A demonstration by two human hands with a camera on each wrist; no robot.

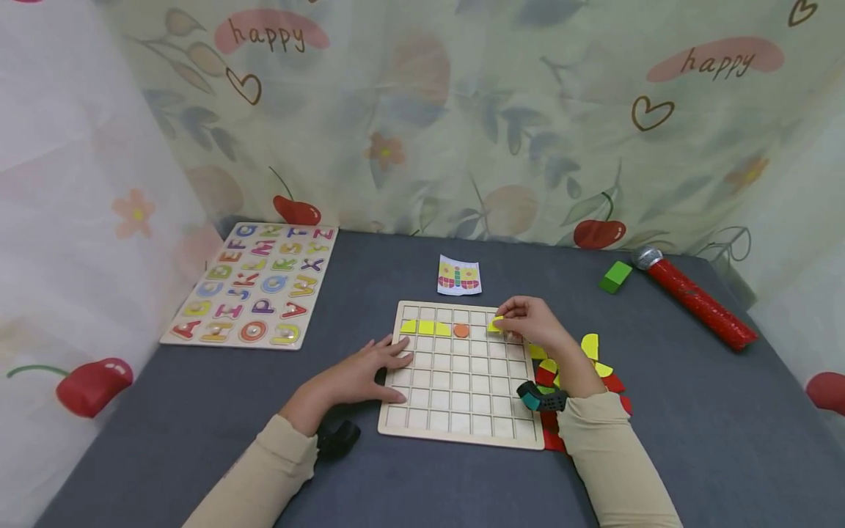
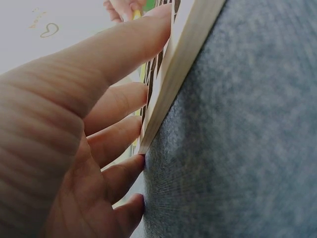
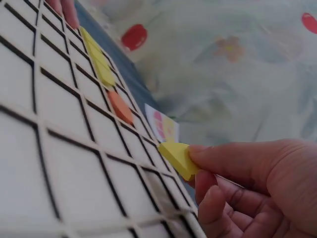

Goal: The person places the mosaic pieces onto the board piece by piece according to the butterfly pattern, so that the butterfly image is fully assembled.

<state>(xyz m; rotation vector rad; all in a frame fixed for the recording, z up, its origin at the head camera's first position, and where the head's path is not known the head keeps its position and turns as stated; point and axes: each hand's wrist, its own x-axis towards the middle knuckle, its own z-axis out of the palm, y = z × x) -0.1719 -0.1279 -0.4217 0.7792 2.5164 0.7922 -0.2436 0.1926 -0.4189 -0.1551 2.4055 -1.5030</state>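
A wooden grid board (image 1: 460,381) lies on the dark cloth. In its second row from the top are several yellow tiles (image 1: 425,327) side by side at the left and an orange round tile (image 1: 461,331). My right hand (image 1: 531,323) pinches a yellow tile (image 3: 179,159) between thumb and fingers, over the upper right squares of the board; whether the tile touches the board I cannot tell. My left hand (image 1: 359,374) rests at the board's left edge, fingers spread, the fingertips touching the rim (image 2: 166,79).
Loose yellow and red tiles (image 1: 590,345) lie right of the board, partly hidden by the right arm. Behind the board is a butterfly picture card (image 1: 459,276). A letter puzzle (image 1: 254,286) lies left; a green block (image 1: 615,277) and red microphone (image 1: 700,301) lie right.
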